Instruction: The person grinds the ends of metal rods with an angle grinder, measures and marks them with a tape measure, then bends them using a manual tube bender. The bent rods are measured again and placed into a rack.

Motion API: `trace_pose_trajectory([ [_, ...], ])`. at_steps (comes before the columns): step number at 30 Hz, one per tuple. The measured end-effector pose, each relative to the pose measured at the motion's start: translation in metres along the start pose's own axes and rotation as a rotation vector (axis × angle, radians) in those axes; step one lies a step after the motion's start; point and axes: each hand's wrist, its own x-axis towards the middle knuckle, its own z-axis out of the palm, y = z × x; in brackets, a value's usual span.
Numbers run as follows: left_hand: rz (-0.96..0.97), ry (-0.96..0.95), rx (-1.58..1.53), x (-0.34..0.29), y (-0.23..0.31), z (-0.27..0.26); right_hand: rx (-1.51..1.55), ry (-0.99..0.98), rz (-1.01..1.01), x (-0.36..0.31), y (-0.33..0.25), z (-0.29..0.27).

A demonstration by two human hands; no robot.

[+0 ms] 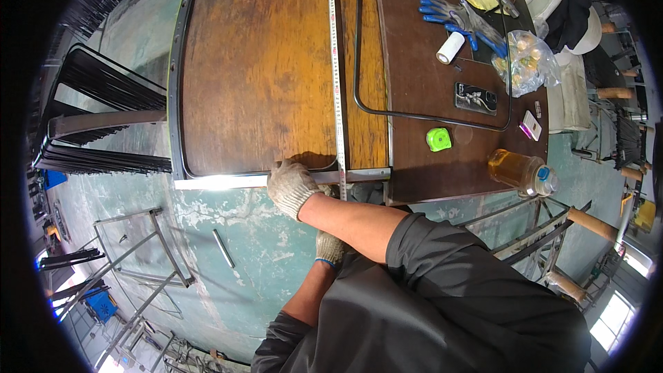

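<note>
My right hand point(293, 188), in a knitted glove, lies at the near edge of the wooden board point(262, 62). Its fingers bend over the metal edge strip point(221, 182), closed on a thin black rod frame point(235, 174) with rounded corners. Just right of it, a white measuring strip point(338, 107) with fine marks runs lengthwise over the board and down past the near edge. My left hand point(329, 247), also gloved, is lower and closer to my body. The right forearm crosses in front of it, so its fingers and anything they hold are hidden.
Another black rod frame point(357, 48) overlaps the brown tabletop point(421, 166). There lie a green tape measure point(438, 139), a phone point(475, 99), blue-grey gloves point(459, 21) and a bottle of amber liquid point(518, 171). Bundled black rods point(103, 83) hang at left; a metal stand point(148, 249) is below.
</note>
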Motion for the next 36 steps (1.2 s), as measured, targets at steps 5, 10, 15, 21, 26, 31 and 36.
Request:
trace_pose_trajectory([
  [5, 0.287, 0.152, 0.865, -0.005, 0.026, -0.011, 0.037, -0.041, -0.053, 0.007, 0.001, 0.012],
  [10, 0.294, 0.236, 0.760, 0.018, -0.001, -0.048, 0.096, -0.041, 0.003, 0.013, 0.001, 0.007],
  [15, 0.110, 0.218, 0.208, 0.097, -0.024, -0.106, 0.269, -0.098, -0.090, 0.014, 0.020, -0.063],
  [21, 0.188, 0.838, 0.797, 0.136, 0.101, -0.194, 0.749, 0.646, -0.028, -0.041, 0.064, -0.132],
  [26, -0.149, 0.693, -0.436, 0.100, 0.202, -0.273, 0.607, 0.495, 0.514, -0.070, 0.122, -0.096],
  [31, -0.203, 0.822, 0.197, 0.116, 0.231, -0.334, 0.485, 0.104, 0.857, -0.034, 0.122, -0.036],
  [36, 0.001, 0.796, 0.423, 0.112, 0.222, -0.365, 0.493, -0.015, 0.940, 0.001, 0.142, -0.018],
])
